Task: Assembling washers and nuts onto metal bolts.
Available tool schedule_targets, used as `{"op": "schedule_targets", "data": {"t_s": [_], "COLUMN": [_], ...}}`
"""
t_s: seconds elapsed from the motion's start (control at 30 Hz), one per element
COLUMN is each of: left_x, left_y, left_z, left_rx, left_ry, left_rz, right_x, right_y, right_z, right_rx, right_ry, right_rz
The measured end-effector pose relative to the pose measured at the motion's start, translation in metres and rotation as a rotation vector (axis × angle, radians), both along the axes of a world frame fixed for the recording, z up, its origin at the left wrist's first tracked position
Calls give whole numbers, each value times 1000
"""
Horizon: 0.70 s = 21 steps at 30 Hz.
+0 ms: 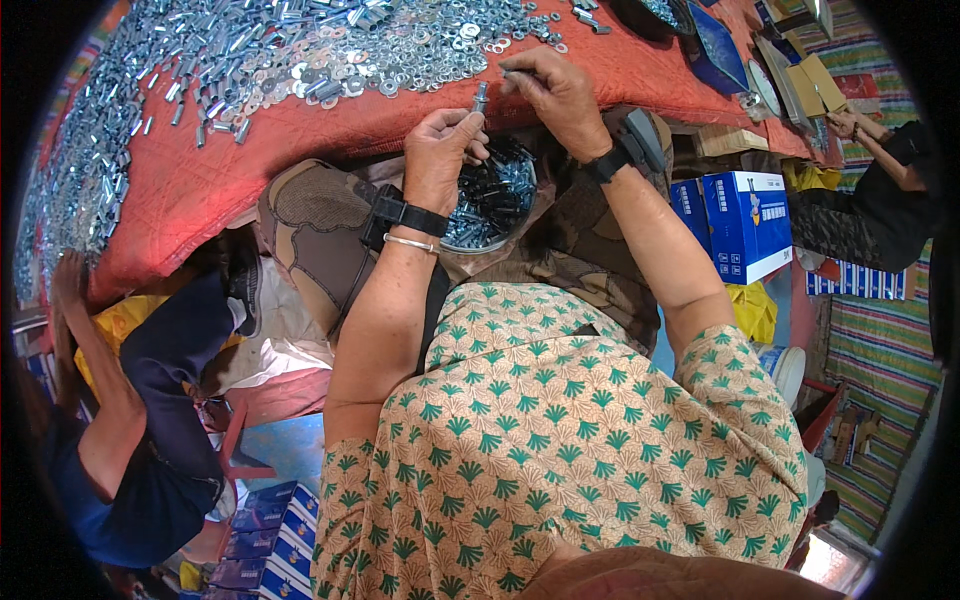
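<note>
My left hand (440, 150) is closed, with a shiny metal bolt (480, 97) standing upright between thumb and fingertips. To its right, my right hand (562, 95) is pinched together at about the same height; whatever lies between its fingertips is too small to make out. Below both hands, a round tub (487, 246) between my knees holds many dark and silvery bolts. Just beyond my hands, flat metal washers (375, 72) lie spread on a red cloth-covered table (190, 190). Metal sleeves (240, 130) are heaped among and to the left of them.
A dark bowl (655, 15) of small metal parts and a blue tray (718, 52) stand at the far right. Blue-and-white boxes (745, 225) are stacked right of my knee. One person (110, 440) sits at left, reaching to the pile; another person (880, 190) works at right.
</note>
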<state>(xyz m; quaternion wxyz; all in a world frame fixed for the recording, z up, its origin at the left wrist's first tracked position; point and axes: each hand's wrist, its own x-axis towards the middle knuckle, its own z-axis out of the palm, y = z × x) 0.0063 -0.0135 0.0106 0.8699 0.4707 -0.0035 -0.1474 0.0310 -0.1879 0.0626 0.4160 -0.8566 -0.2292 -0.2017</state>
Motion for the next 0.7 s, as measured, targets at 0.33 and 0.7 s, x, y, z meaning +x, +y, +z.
{"op": "schedule_targets", "data": {"t_s": [0.33, 0.7], "left_x": [-1, -5], "left_y": [0, 2], "left_z": [-5, 2], "left_rx": [-45, 50], "left_ry": [14, -99], "left_rz": [-84, -81], "right_x": [-18, -9], "right_y": [19, 3], "right_z": [1, 16], "right_rx": [429, 544], "right_ry": [454, 721], "right_rz": [103, 266]}}
